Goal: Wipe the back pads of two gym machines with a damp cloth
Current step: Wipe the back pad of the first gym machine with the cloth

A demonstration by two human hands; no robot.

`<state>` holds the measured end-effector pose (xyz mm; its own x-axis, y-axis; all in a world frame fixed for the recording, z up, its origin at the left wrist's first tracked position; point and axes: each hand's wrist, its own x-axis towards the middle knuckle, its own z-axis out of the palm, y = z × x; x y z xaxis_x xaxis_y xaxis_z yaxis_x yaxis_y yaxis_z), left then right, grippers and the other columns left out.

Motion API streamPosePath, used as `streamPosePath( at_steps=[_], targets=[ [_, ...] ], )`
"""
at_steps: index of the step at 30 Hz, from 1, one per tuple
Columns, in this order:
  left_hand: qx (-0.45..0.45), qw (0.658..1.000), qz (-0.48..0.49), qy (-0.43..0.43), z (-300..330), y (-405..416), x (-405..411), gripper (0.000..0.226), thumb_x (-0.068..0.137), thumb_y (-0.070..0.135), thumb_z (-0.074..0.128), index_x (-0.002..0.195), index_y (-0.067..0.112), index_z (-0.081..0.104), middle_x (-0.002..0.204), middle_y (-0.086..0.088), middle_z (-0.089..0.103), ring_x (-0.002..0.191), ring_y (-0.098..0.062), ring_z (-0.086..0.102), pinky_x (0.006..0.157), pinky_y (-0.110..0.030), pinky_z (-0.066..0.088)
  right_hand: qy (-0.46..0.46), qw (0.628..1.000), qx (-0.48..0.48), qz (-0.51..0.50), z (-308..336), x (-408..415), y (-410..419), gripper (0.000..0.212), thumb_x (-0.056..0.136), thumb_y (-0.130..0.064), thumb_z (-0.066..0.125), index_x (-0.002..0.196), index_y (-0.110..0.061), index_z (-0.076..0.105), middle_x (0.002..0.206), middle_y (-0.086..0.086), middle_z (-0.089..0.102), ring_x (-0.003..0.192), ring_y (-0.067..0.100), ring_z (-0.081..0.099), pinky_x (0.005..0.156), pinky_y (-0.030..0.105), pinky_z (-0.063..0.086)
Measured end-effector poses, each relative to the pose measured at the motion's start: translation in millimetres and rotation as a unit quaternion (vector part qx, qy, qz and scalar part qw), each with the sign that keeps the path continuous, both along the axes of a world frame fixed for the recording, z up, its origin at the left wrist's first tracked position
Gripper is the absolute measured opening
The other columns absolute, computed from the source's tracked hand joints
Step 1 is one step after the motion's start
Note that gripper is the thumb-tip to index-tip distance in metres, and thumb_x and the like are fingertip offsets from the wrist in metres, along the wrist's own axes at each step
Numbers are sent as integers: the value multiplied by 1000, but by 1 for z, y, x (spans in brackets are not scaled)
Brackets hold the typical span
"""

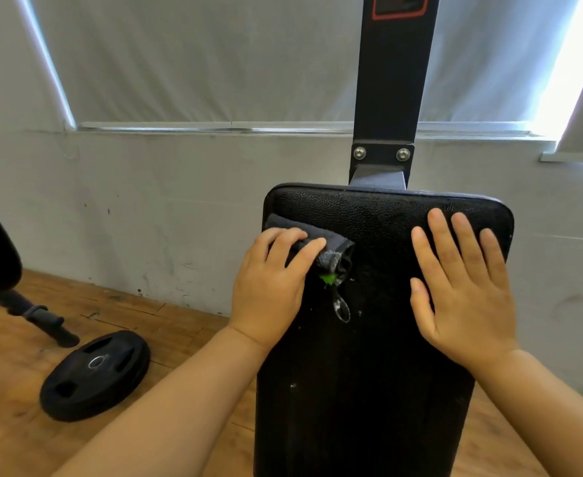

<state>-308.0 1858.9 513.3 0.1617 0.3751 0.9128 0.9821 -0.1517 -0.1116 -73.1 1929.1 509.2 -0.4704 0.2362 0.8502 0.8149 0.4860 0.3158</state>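
My left hand (269,287) grips the grey cloth (321,247) against the black back pad (362,373); just right of it, my right hand (465,297) lies flat, fingers spread, on the pad.

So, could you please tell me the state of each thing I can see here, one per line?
Black padded back pad: tilted, wet droplets on its surface.
Grey damp cloth: bunched, pressed on the pad's upper left.
Left hand: grips the cloth.
Right hand: flat on the pad, fingers straight.
Black round weight plate: lying flat on the wooden floor.
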Motion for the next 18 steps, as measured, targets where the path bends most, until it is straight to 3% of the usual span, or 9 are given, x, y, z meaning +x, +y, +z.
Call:
streamPosePath(
  at_steps=[3, 9, 12, 18],
  targets=[
    [-7, 1000, 6, -26, 14, 4, 2, 37, 81, 1, 55, 114, 11, 66, 110, -15, 62, 106, -28, 48, 82, -41, 52, -1, 1000, 1, 1, 0, -1, 0, 56, 93, -28, 34, 144, -7, 34, 152, 16, 25, 142, 34, 19, 116, 48, 12],
    [13, 989, 30, -143, 43, 12, 11, 37, 88, 11, 45, 119, 13, 65, 111, -10, 61, 103, -25, 49, 72, -34, 53, 0, 1000, 5, 5, 1, -1, 1, 55, 92, -28, 34, 143, -6, 36, 151, 16, 26, 141, 35, 20, 116, 49, 12],
    [5, 988, 16, -157, 34, 7, 18, 38, 85, 15, 48, 121, 12, 63, 114, -9, 59, 108, -24, 44, 82, -32, 49, 1, 1000, 7, 7, 1, -1, 1, 55, 92, -27, 35, 143, -7, 35, 151, 17, 27, 141, 35, 21, 116, 49, 14],
    [-12, 993, 1, -115, 9, -2, 21, 48, 83, 46, 60, 115, 10, 66, 116, -10, 57, 114, -25, 44, 95, -28, 43, 3, 1000, 8, 6, -1, 0, 2, 56, 92, -28, 35, 144, -7, 35, 152, 17, 26, 141, 35, 20, 116, 49, 13]
  ],
)
